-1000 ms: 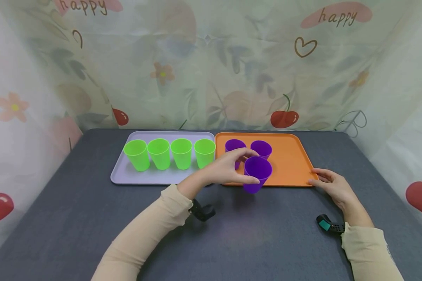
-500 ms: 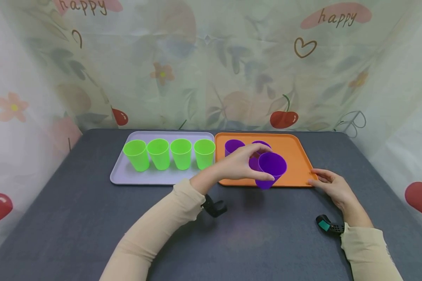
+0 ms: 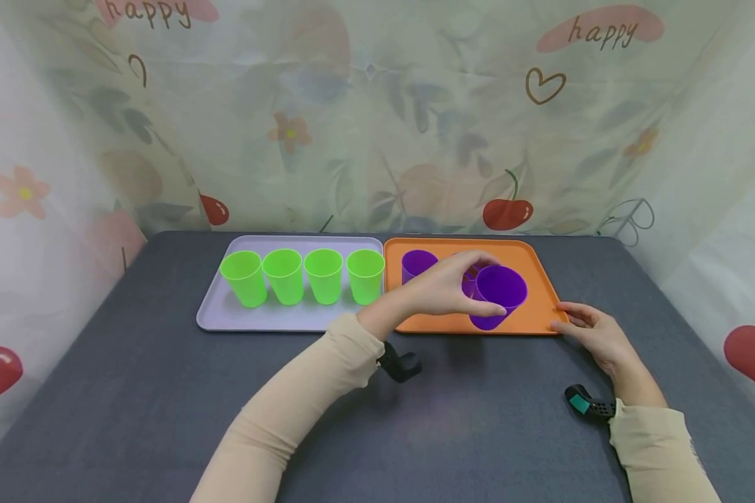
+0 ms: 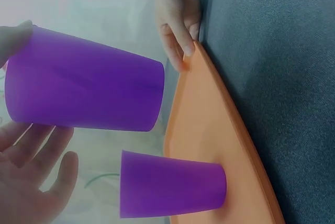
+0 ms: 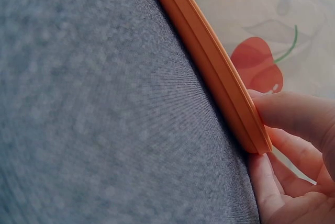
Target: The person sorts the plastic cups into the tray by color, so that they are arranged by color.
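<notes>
In the head view, my left hand point(image 3: 447, 288) holds a purple cup point(image 3: 500, 290) between thumb and fingers, in the air over the front of the orange tray point(image 3: 537, 307). The left wrist view shows the held purple cup point(image 4: 86, 80) clear of another purple cup point(image 4: 172, 185), which stands upright on the tray. At the tray's left end is a purple cup point(image 3: 418, 263), partly behind my left hand; one more is mostly hidden by the hand. My right hand point(image 3: 600, 346) pinches the tray's front right corner, its thumb on the rim in the right wrist view.
Left of the orange tray, touching or nearly so, lies a lavender tray point(image 3: 289, 323) bearing a row of several green cups point(image 3: 325, 276). Both trays sit on a dark grey tabletop point(image 3: 132, 391). A patterned curtain point(image 3: 365, 140) rises behind and at both sides.
My left hand has carried the purple cup to the right and slightly away from me, from the tray's front edge to over its surface. The right hand has stayed at the corner.
</notes>
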Motion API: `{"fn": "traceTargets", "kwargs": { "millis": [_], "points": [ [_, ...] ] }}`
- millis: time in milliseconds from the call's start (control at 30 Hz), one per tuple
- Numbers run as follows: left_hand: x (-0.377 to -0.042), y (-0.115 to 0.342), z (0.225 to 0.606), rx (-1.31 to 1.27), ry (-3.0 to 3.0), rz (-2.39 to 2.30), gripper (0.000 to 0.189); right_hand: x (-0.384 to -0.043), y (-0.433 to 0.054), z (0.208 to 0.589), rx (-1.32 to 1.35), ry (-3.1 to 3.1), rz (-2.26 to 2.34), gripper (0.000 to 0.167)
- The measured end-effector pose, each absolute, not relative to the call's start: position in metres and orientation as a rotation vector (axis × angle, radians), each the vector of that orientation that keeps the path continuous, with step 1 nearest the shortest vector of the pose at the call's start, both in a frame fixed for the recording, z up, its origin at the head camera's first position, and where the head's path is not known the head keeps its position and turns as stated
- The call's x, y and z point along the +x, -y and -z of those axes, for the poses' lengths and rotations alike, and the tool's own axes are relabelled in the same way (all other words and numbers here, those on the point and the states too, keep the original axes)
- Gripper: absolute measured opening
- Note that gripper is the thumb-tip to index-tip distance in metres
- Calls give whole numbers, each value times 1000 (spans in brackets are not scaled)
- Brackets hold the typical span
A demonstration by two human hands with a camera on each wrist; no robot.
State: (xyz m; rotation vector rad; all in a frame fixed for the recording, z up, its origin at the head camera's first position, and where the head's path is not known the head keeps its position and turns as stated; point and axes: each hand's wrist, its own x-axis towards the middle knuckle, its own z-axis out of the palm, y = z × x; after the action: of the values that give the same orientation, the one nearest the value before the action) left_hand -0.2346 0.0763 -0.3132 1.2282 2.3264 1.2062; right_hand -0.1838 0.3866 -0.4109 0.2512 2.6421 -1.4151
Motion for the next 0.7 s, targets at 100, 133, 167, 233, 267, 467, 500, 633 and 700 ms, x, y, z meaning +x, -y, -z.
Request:
{"fn": "traceTargets", "kwargs": {
  "millis": [100,133,167,233,267,467,500,633,700],
  "points": [
    [-235,-79,313,1236,-2323,-1203,65,-184,-387,411,247,-2652,1397,75],
    [-235,-79,313,1239,-2320,-1201,65,-184,-387,410,246,-2652,1394,75],
    [-235,-80,313,1241,-2321,-1197,65,-184,-387,410,247,-2652,1394,75],
    [-235,-81,312,1244,-2317,-1193,67,-184,-387,410,251,-2652,1392,75],
    [-235,-82,312,1246,-2319,-1188,68,-183,-387,410,255,-2653,1392,75],
    [-238,-88,311,1269,-2350,-1157,70,-184,-386,411,273,-2647,1404,77],
    [-238,-89,310,1272,-2353,-1158,69,-184,-386,411,273,-2648,1403,77],
    [-243,-93,308,1278,-2364,-1164,69,-184,-386,412,264,-2654,1408,76],
    [-245,-96,307,1279,-2377,-1158,69,-185,-386,412,261,-2655,1408,76]
  ]
}}
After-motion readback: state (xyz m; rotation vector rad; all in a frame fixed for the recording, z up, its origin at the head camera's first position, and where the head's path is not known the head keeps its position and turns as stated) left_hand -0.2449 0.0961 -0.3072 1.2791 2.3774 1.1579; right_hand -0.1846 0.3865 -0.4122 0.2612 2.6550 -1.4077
